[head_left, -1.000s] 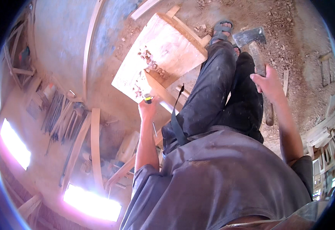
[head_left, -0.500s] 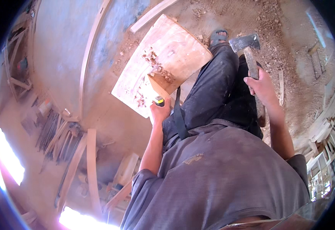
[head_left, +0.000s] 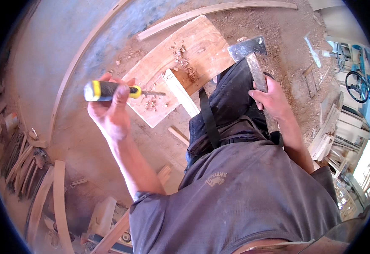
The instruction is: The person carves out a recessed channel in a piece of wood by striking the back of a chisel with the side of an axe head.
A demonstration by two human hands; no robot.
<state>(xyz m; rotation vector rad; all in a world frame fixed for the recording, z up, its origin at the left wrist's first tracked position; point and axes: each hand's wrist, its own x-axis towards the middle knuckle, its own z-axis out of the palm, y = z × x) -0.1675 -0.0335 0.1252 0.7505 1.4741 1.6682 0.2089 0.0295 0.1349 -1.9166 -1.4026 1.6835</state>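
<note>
My left hand (head_left: pixel 115 114) grips the black and yellow handle of a chisel (head_left: pixel 104 91), raised left of the board, its metal blade pointing right. In my right hand (head_left: pixel 271 99) is a hatchet (head_left: pixel 248 48), held by its wooden handle over my right leg with the head upward. Between the hands a wooden beam (head_left: pixel 183 95) lies across a wide wooden board (head_left: pixel 212 42), its near end against my thigh. Small marks or cuts show near the beam's far end. Curled wood chips (head_left: pixel 189 72) are scattered on the board beside it.
Beyond the board lies a long curved wooden strip (head_left: pixel 219 12), and another strip (head_left: pixel 73 63) arcs along the left. Stacked timber (head_left: pixel 26 165) stands at lower left. Wood chips cover the floor at upper right. A black-rimmed wheel (head_left: pixel 357 86) and more lumber (head_left: pixel 331 131) are at right.
My left hand has lifted the chisel off the beam, up and to the left, turning its blade into sight. The hatchet has shifted slightly left, and the view has swung.
</note>
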